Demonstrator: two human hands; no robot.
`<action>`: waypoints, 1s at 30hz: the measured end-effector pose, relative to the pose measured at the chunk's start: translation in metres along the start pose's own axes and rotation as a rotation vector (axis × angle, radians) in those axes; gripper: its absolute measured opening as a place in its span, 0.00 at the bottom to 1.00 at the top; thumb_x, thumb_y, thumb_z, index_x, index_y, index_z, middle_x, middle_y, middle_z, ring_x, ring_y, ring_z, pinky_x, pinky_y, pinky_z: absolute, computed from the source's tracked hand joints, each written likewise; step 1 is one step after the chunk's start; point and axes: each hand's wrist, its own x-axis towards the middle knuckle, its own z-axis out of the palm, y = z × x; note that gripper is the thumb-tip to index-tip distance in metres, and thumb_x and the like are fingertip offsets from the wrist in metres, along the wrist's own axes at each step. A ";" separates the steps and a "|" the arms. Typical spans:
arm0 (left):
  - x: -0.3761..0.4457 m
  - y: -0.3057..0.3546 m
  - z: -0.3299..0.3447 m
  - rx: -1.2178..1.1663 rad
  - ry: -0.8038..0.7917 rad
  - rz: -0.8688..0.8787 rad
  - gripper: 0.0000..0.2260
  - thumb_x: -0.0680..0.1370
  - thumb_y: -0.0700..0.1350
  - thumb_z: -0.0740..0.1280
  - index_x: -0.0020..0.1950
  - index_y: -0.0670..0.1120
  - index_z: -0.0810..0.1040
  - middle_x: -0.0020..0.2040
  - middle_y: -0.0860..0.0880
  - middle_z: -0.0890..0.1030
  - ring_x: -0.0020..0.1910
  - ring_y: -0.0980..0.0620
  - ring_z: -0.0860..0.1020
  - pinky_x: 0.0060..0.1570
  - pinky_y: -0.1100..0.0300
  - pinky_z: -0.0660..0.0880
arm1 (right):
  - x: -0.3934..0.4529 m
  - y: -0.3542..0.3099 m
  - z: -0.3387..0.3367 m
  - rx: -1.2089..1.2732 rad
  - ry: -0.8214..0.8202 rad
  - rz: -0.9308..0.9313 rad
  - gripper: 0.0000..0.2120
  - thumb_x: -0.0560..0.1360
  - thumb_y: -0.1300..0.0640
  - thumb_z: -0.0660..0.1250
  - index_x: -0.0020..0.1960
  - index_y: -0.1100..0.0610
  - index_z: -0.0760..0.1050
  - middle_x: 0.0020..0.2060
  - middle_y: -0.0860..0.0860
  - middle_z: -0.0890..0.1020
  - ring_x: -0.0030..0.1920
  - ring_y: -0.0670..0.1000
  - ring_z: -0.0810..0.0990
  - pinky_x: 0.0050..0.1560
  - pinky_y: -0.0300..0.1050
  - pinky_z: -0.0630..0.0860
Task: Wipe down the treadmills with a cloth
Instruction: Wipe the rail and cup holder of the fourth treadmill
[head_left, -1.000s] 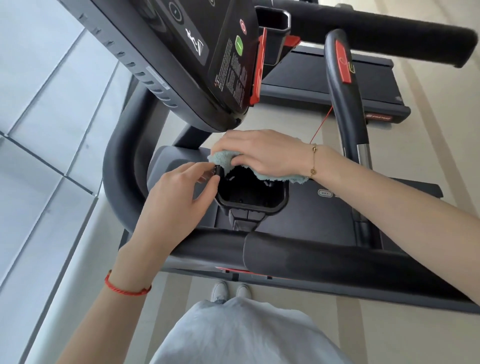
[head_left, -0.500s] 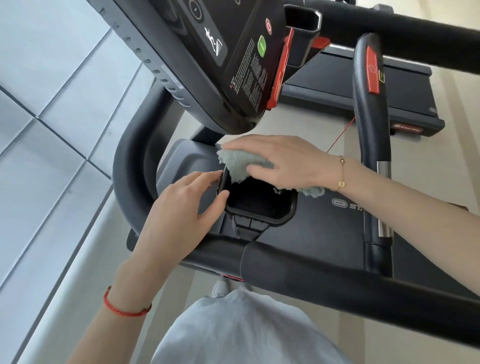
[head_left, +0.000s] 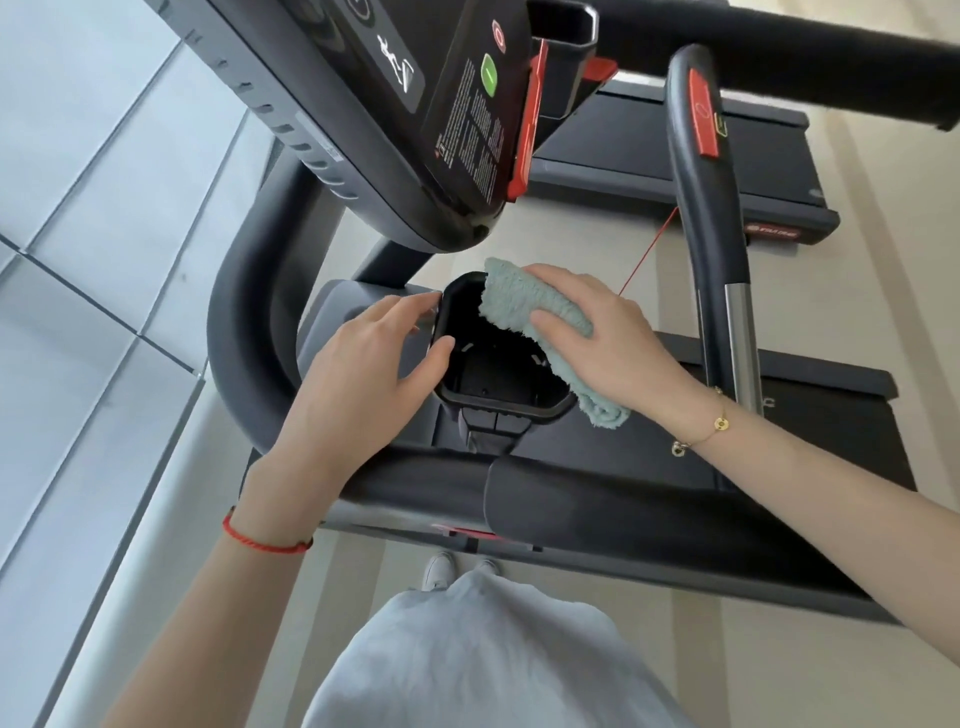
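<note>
A black treadmill fills the view, its console (head_left: 415, 119) tilted above and a padded handrail (head_left: 597, 512) crossing in front of me. A square black cup holder (head_left: 493, 374) sits just past that rail. My left hand (head_left: 363, 374) grips the holder's left rim, thumb hooked inside it. My right hand (head_left: 608, 338) presses a folded pale green cloth (head_left: 530, 306) against the holder's right and far rim, and the cloth's end hangs over the near right corner.
An upright grip bar (head_left: 711, 218) with a red button stands right of my right hand, a thin red cord beside it. The running belt (head_left: 779, 441) lies below. A tiled wall (head_left: 93, 234) runs along the left. A second treadmill deck (head_left: 701, 156) lies beyond.
My right hand has slid the cloth from the holder's far rim round toward its right side, so the inside of the holder shows more. My left hand stays on the left rim.
</note>
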 end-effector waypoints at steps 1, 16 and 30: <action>0.001 -0.002 0.001 -0.008 -0.001 0.013 0.20 0.80 0.54 0.63 0.71 0.50 0.73 0.59 0.54 0.79 0.55 0.56 0.78 0.55 0.56 0.76 | 0.001 -0.003 0.002 -0.013 0.011 0.003 0.19 0.81 0.54 0.61 0.71 0.47 0.69 0.61 0.50 0.76 0.59 0.49 0.73 0.58 0.39 0.65; 0.005 -0.010 0.008 -0.081 0.002 0.064 0.22 0.79 0.54 0.61 0.71 0.48 0.72 0.58 0.50 0.80 0.54 0.51 0.80 0.55 0.51 0.77 | -0.014 -0.016 0.023 0.033 0.154 0.220 0.23 0.80 0.55 0.62 0.73 0.55 0.62 0.64 0.54 0.73 0.62 0.54 0.73 0.50 0.34 0.62; 0.006 -0.008 0.009 -0.089 -0.010 0.059 0.23 0.79 0.55 0.60 0.71 0.47 0.72 0.57 0.50 0.80 0.53 0.52 0.79 0.55 0.50 0.77 | 0.005 -0.014 0.012 -0.191 0.075 0.105 0.20 0.81 0.54 0.62 0.72 0.56 0.66 0.65 0.55 0.75 0.65 0.56 0.72 0.58 0.37 0.63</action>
